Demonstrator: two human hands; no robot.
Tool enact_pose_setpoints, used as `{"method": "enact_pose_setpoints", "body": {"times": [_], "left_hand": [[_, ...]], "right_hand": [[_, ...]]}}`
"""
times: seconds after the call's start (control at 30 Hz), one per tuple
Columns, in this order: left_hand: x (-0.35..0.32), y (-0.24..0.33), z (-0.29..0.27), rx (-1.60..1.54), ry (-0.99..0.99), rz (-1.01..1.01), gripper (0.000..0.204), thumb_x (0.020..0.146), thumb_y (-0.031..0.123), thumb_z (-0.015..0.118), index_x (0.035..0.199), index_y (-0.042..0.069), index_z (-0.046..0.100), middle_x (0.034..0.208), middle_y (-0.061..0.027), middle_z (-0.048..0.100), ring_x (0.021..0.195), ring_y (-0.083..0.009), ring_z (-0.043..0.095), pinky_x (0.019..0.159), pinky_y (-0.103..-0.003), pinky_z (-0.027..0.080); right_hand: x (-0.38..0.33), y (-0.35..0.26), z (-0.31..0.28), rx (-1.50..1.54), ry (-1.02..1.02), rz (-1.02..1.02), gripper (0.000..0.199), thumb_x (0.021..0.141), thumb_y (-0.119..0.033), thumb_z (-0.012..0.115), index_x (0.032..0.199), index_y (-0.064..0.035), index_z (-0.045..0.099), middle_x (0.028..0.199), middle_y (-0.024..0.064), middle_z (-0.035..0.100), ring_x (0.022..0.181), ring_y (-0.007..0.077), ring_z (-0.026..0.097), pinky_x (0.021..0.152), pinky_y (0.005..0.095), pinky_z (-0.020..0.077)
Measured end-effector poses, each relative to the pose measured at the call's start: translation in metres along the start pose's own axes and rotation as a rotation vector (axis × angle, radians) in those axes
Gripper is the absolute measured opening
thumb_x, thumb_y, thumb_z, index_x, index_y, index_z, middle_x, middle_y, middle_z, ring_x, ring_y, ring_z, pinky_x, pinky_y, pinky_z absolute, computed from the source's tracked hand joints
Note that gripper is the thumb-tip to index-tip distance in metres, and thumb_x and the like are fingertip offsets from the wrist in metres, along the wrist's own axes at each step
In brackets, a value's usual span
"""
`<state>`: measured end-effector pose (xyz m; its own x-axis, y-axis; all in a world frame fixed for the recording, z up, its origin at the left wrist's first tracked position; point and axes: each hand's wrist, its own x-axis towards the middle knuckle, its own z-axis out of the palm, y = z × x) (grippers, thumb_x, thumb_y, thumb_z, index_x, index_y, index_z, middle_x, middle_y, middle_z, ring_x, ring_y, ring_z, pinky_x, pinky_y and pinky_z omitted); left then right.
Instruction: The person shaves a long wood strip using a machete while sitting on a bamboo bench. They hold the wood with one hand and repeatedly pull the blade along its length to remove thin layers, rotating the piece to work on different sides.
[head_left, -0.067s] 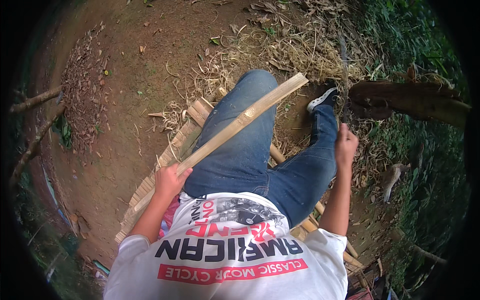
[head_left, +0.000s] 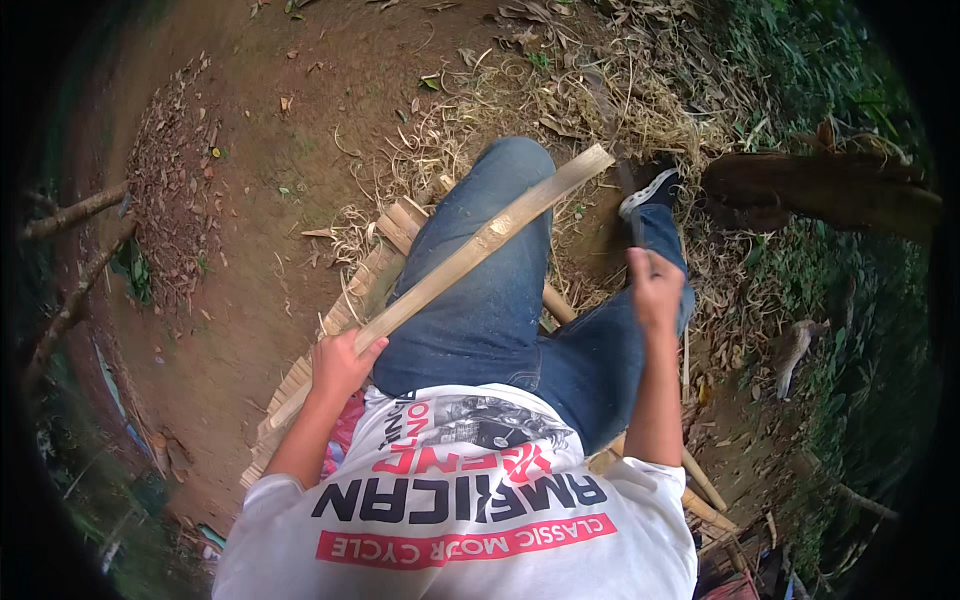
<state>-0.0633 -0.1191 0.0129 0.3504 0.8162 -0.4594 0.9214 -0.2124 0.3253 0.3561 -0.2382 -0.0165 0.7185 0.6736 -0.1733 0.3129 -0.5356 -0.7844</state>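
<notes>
A long, pale split bamboo strip [head_left: 495, 232] lies slantwise across my left thigh, its far end beyond my knee. My left hand [head_left: 342, 362] is closed around it near my hip, and its near end runs back past my left forearm. Above my right leg, my right hand [head_left: 656, 292] is closed in a fist on the handle of a machete [head_left: 636, 212]. Motion smears the long dark blade, which points away from me toward the strip's far end; a gap shows between them. The fist hides the handle.
Split bamboo pieces [head_left: 350, 300] lie side by side under my left side. Thin curled shavings [head_left: 410, 150] litter the brown soil ahead. A dark log [head_left: 820, 195] lies right of my shoe [head_left: 650, 195]. Bamboo poles [head_left: 708, 480] stick out behind my right side.
My right hand has swung left with the machete, whose blade now tilts left toward the strip's far end. My left hand and the bamboo strip have hardly moved.
</notes>
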Motion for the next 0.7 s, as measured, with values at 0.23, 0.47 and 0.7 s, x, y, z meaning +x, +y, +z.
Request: {"method": "enact_pose_setpoints", "body": {"times": [0.23, 0.47, 0.7], "left_hand": [[-0.01, -0.003, 0.003, 0.072, 0.067, 0.012, 0.059, 0.083, 0.059, 0.064, 0.074, 0.0, 0.065, 0.063, -0.0233, 0.061, 0.063, -0.0425, 0.063, 0.058, -0.05, 0.049], [-0.011, -0.002, 0.007, 0.073, 0.073, -0.009, 0.059, 0.082, 0.059, 0.064, 0.072, 0.001, 0.065, 0.063, -0.0237, 0.061, 0.063, -0.0424, 0.063, 0.057, -0.049, 0.049], [-0.026, -0.042, 0.02, 0.09, 0.095, -0.015, 0.057, 0.082, 0.056, 0.065, 0.071, 0.0, 0.064, 0.064, -0.0249, 0.061, 0.064, -0.0433, 0.062, 0.059, -0.051, 0.049]], "right_hand": [[0.002, -0.046, 0.066, -0.501, -0.295, -0.394, 0.061, 0.077, -0.066, 0.062, 0.069, -0.0067, 0.069, 0.058, 0.0153, 0.062, 0.059, 0.034, 0.065, 0.056, 0.0426, 0.0516], [0.037, -0.01, 0.023, -0.684, -0.256, -0.518, 0.064, 0.075, -0.073, 0.059, 0.068, -0.0098, 0.068, 0.056, 0.0123, 0.062, 0.056, 0.0325, 0.065, 0.055, 0.0416, 0.051], [0.072, 0.088, -0.129, -0.544, 0.277, 0.264, 0.066, 0.087, -0.063, 0.055, 0.077, 0.0011, 0.068, 0.061, 0.0143, 0.062, 0.061, 0.0278, 0.06, 0.06, 0.041, 0.0447]]}}
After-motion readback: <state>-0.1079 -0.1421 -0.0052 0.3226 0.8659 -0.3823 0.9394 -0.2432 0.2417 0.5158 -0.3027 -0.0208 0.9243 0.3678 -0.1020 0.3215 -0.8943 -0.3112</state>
